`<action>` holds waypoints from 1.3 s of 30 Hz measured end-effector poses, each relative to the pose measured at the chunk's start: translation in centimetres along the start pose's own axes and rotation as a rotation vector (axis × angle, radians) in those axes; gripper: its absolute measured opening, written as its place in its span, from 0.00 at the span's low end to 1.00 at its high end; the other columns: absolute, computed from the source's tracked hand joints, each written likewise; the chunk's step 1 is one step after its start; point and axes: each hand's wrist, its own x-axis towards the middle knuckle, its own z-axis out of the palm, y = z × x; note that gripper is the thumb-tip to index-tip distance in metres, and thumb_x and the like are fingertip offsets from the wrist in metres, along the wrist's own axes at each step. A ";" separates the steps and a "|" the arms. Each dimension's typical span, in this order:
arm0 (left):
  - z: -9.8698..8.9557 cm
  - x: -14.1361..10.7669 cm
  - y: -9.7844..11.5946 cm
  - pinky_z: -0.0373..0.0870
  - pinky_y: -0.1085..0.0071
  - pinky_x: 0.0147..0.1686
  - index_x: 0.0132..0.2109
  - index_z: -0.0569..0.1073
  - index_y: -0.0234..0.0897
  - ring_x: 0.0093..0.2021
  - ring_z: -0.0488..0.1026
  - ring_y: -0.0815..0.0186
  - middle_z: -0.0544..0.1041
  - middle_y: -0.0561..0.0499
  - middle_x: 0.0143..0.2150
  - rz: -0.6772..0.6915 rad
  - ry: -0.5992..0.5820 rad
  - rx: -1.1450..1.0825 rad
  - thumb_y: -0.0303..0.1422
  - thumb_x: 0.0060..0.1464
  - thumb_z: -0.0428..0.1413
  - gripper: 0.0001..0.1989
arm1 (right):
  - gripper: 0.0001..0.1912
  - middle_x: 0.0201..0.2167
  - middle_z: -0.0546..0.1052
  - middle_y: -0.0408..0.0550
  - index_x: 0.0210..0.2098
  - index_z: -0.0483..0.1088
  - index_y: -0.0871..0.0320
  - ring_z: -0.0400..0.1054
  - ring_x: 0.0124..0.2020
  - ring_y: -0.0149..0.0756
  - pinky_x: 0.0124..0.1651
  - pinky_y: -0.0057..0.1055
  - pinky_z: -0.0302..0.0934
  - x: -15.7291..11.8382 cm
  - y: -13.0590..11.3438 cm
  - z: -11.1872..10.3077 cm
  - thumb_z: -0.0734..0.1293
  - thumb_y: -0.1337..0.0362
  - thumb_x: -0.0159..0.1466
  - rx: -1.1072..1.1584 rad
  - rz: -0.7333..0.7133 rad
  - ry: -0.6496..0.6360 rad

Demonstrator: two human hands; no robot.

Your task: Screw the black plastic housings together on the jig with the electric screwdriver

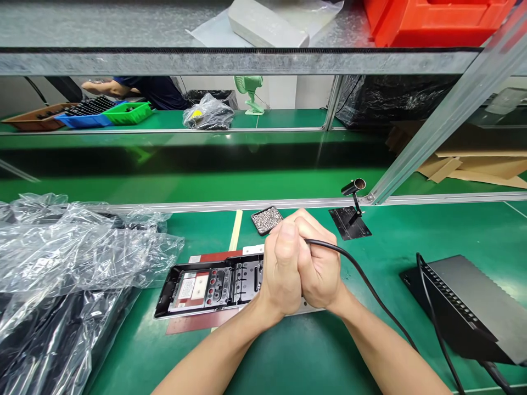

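While the left hand (282, 271) and right hand (323, 269) wrap fingers round what seems a tool, hidden but for its black cord (342, 252), the casing (225, 286), lower centre of the frame, could skid if pressed aslant.

Left hand (282, 269) and right hand (321, 269) clasped over black casing (224, 285), part of which is covered by them. Cable (362, 271) end hidden in the grip; rest is run out toward 4 o'clock. From the hands: casing's exposed end pointed at 9, plastic wrap (82, 247) placed beyond it; tray (260, 233) of metal bits set at 11; stand (349, 222) with tube (349, 188) at 2; box (477, 296) at 3. Farther off: person (160, 90) seen at 10, fan (249, 85) at 11, red bin (448, 24) kept on shelf (164, 61) at 1.
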 end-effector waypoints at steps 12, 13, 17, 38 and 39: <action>0.2 0.4 0.6 0.63 0.66 0.32 0.27 0.58 0.39 0.30 0.62 0.66 0.64 0.52 0.28 -0.042 -0.065 0.054 0.48 0.72 0.37 0.27 | 0.15 0.30 0.68 0.46 0.30 0.65 0.57 0.63 0.34 0.34 0.36 0.35 0.59 0.0 0.0 0.1 0.57 0.63 0.73 0.014 -0.012 0.012; 0.1 0.4 0.6 0.62 0.66 0.32 0.27 0.57 0.39 0.29 0.61 0.66 0.63 0.52 0.28 -0.035 -0.053 0.055 0.47 0.72 0.38 0.26 | 0.14 0.31 0.69 0.46 0.31 0.65 0.57 0.63 0.34 0.34 0.36 0.35 0.60 0.0 0.0 0.1 0.57 0.63 0.73 0.017 -0.010 0.012; 0.1 0.3 0.3 0.61 0.66 0.31 0.28 0.59 0.39 0.29 0.61 0.66 0.64 0.53 0.28 0.009 -0.026 0.024 0.41 0.73 0.40 0.23 | 0.14 0.30 0.69 0.46 0.31 0.65 0.57 0.63 0.34 0.34 0.37 0.35 0.59 0.1 0.0 0.1 0.58 0.64 0.72 0.019 -0.008 0.011; -0.1 0.5 0.6 0.62 0.65 0.31 0.26 0.52 0.40 0.28 0.60 0.65 0.56 0.53 0.24 -0.053 -0.060 0.071 0.48 0.71 0.38 0.26 | 0.15 0.33 0.71 0.48 0.32 0.69 0.57 0.66 0.35 0.35 0.38 0.36 0.62 -0.2 0.1 0.2 0.58 0.60 0.73 0.009 0.047 0.027; -0.1 0.5 0.5 0.61 0.65 0.31 0.26 0.54 0.40 0.28 0.60 0.66 0.58 0.53 0.25 -0.053 -0.057 0.070 0.48 0.72 0.38 0.26 | 0.16 0.33 0.71 0.48 0.32 0.69 0.57 0.67 0.35 0.35 0.38 0.36 0.63 -0.2 0.1 0.2 0.58 0.60 0.73 0.008 0.049 0.030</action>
